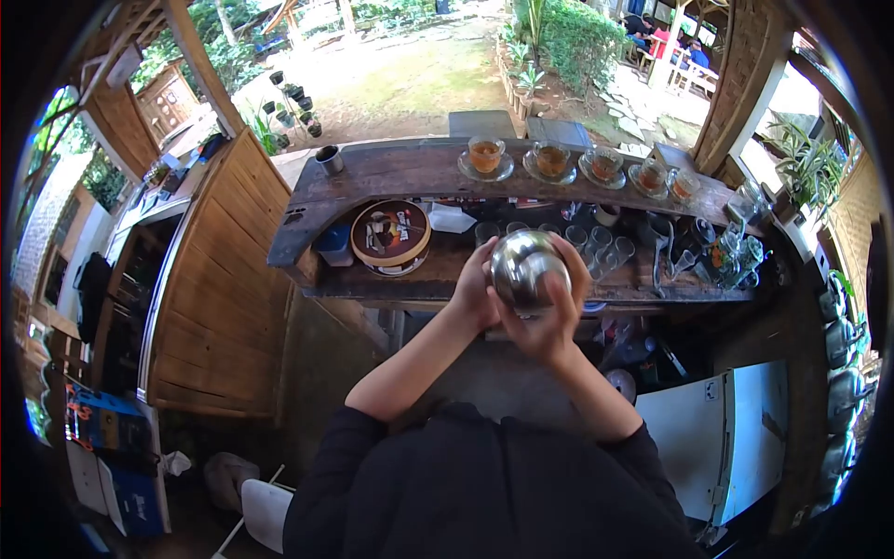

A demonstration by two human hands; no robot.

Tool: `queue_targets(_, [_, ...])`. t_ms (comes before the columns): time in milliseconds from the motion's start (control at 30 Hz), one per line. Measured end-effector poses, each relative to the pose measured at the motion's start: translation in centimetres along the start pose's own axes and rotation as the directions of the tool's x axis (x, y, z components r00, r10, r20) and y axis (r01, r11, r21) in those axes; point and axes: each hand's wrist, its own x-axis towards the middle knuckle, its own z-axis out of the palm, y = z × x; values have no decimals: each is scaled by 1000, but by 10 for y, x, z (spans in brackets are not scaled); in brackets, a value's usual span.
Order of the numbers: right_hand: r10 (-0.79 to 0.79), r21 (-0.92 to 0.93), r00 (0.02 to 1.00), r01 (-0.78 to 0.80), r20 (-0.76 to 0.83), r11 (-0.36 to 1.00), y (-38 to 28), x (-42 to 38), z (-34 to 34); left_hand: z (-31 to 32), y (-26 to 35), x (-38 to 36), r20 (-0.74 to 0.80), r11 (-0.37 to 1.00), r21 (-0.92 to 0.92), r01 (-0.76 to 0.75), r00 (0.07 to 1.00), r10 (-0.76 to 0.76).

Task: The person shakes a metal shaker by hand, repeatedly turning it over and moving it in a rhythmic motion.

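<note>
A shiny rounded metal vessel (524, 267) is held up in front of the wooden counter. My left hand (475, 287) is closed around its left side. On the right side my right hand (557, 307) wraps it, with fingers and thumb pressed on the metal. Behind it, on the counter's lower shelf, stand several empty glasses (601, 250). Glass cups of amber drink on saucers, one of them a full cup (485, 156), line the upper counter (400, 168). A round tray (391, 233) with small utensils rests left of the vessel.
A metal cup (329, 159) stands at the counter's left end. Wooden panelling (219, 298) rises on the left. A pale blue cabinet (712, 438) stands low on the right, with kettles (843, 391) along the far right edge. People sit outside at the upper right.
</note>
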Motion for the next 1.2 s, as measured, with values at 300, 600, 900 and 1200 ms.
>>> queue_targets(300, [13, 68, 999, -11, -40, 998, 11, 5, 14, -14, 17, 1, -89, 1000, 7, 9, 996, -8])
queue_targets(600, [112, 299, 987, -72, -118, 951, 0, -40, -5, 26, 15, -23, 9, 964, 249, -89, 996, 89])
queue_targets(900, [-84, -5, 898, 91, -433, 996, -27, 20, 4, 54, 23, -33, 37, 950, 302, -83, 996, 76])
queue_targets(1200, [-129, 83, 991, 133, -45, 988, 5, 19, 26, 13, 32, -8, -84, 999, -18, 44, 995, -45])
